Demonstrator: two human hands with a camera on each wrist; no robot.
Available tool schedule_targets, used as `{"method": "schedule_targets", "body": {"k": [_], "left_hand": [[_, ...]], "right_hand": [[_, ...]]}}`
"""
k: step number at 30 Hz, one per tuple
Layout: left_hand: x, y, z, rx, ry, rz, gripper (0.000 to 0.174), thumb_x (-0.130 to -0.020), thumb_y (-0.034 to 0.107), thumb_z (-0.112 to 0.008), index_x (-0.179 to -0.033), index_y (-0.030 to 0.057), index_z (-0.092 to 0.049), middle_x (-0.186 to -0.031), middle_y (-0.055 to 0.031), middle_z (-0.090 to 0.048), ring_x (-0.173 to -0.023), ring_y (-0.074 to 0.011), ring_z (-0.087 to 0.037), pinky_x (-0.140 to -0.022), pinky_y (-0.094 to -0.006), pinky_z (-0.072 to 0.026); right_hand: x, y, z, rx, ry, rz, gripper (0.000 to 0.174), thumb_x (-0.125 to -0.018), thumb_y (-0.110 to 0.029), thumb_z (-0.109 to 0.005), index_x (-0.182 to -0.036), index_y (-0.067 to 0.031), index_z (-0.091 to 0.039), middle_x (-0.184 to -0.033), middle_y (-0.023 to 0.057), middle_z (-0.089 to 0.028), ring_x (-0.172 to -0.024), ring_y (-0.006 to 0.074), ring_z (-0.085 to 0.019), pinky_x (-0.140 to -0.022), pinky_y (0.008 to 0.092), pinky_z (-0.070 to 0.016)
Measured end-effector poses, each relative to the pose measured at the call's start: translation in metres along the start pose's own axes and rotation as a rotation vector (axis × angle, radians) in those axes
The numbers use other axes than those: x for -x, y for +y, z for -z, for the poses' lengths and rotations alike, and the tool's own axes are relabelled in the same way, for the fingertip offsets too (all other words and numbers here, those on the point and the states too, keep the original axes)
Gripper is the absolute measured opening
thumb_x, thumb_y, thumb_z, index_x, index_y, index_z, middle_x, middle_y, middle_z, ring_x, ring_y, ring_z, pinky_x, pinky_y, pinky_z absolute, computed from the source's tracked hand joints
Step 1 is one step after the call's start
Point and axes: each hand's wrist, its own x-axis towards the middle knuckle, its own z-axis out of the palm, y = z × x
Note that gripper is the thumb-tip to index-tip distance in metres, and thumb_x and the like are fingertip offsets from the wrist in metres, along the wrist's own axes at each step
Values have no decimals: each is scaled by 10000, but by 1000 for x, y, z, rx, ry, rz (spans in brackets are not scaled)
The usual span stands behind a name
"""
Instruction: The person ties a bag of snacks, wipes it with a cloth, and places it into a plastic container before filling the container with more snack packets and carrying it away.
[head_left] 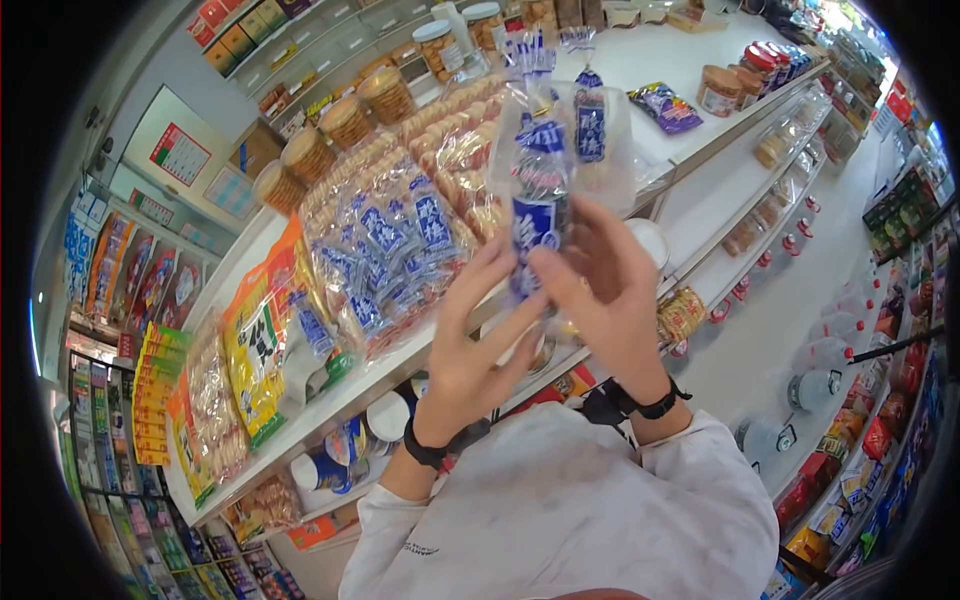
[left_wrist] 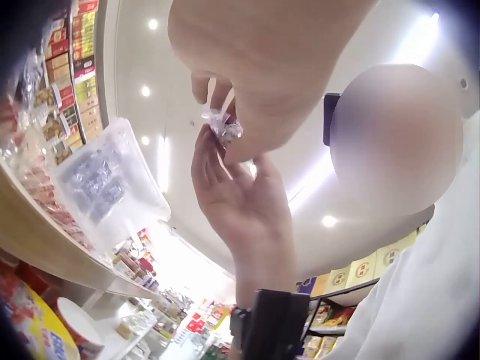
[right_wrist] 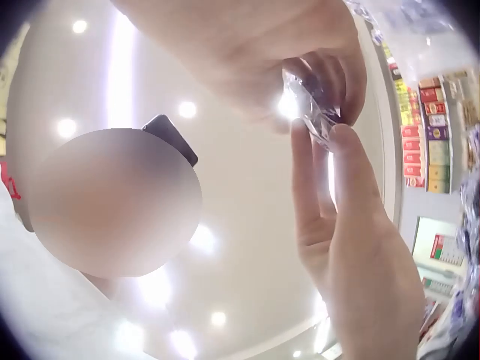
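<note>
In the head view, a blue-and-clear wrapped snack packet [head_left: 535, 222] with white lettering stands upright between my two hands over the counter's front edge. My left hand [head_left: 478, 345] pinches its lower left side with the fingertips. From the other side my right hand [head_left: 612, 295] grips it, thumb across the front. Both wrist views show crinkled clear wrapper [right_wrist: 319, 116] between the fingers of the two hands. Just behind the packet is a translucent plastic bin [left_wrist: 116, 184] with similar blue packets inside. A heap of blue-labelled packets [head_left: 385, 245] lies in clear plastic left of the hands.
Round biscuit jars [head_left: 345, 122] line the counter's back. A yellow snack bag [head_left: 262, 335] lies at the left, a purple bag [head_left: 666, 108] at the right. Lower shelves [head_left: 700, 220] run along the counter front. Water jugs [head_left: 765, 435] stand on the aisle floor.
</note>
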Motion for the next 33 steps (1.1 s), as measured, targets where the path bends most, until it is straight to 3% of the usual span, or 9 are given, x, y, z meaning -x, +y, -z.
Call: {"method": "schedule_targets", "body": {"k": [5,13,16,18,19,22,28,31,33], "left_hand": [[-54,-11,-10,266,-63,151,724,-850,17,-731,-1526,45,-473,-1557,-179,-481,-1444,-354,-462,-1173,-450,-395],[-116,-57,-58,270,11,19,638,-935,126,-695,-1522,28,-465,-1602,-232,-372,-1462,-364,-425,-1131,-450,-450],[-122,-69,-79,326,-49,186,614,-954,188,-676,-1508,19,-474,-1591,-262,-376,-1472,-393,-402,-1131,-464,-449],[-124,-81,-91,249,-99,191,550,-958,228,-666,-1435,-11,-533,-1555,-300,-395,-1432,-421,-442,-1119,-472,-456],[-125,-87,-97,212,-127,190,526,-960,248,-661,-1399,-25,-563,-1537,-319,-405,-1411,-434,-462,-1113,-476,-459],[-123,-97,-114,-281,-168,65,434,-964,283,-636,-1247,-47,-650,-1399,-354,-516,-1307,-461,-542,-1067,-526,-472],[-124,-93,-123,-197,-347,270,415,-968,310,-552,-1138,-37,-701,-1171,-276,-681,-1100,-452,-662,-962,-567,-485],[-124,-93,-117,-238,-341,214,422,-959,315,-527,-1092,-34,-723,-1158,-265,-689,-1015,-439,-692,-946,-549,-491],[-131,-87,-113,-230,-404,320,457,-960,348,-500,-1119,-1,-748,-1203,-250,-680,-1143,-420,-643,-993,-577,-436]], "right_hand": [[-44,-12,33,166,61,102,464,-937,10,-723,-1380,36,-589,-1204,69,-571,-1158,163,-617,-928,304,-575],[-110,-7,72,728,108,279,359,-894,-59,-783,-1219,33,-663,-1068,147,-770,-1023,187,-729,-924,320,-547],[-129,8,90,877,24,262,325,-887,-111,-793,-1158,30,-683,-1048,155,-777,-1020,215,-745,-905,328,-547],[-140,24,102,917,-44,229,335,-882,-140,-799,-1153,25,-692,-1042,169,-774,-1044,260,-743,-922,350,-542],[-146,32,109,1088,-65,283,350,-847,-183,-823,-1115,18,-719,-1171,228,-731,-1179,361,-677,-1018,413,-500],[-154,53,121,1303,-34,344,364,-812,-224,-841,-1080,4,-747,-1347,291,-626,-1314,446,-551,-1115,465,-423],[-166,49,130,1442,-175,137,394,-790,-269,-851,-1034,26,-759,-1422,343,-541,-1362,464,-488,-1143,479,-396],[-162,48,126,1466,-150,160,432,-811,-266,-833,-1105,34,-730,-1415,356,-541,-1340,471,-509,-1132,488,-407],[-157,40,111,1420,-75,268,406,-861,-254,-792,-1135,36,-716,-1396,344,-563,-1315,467,-533,-1113,483,-421]]}}
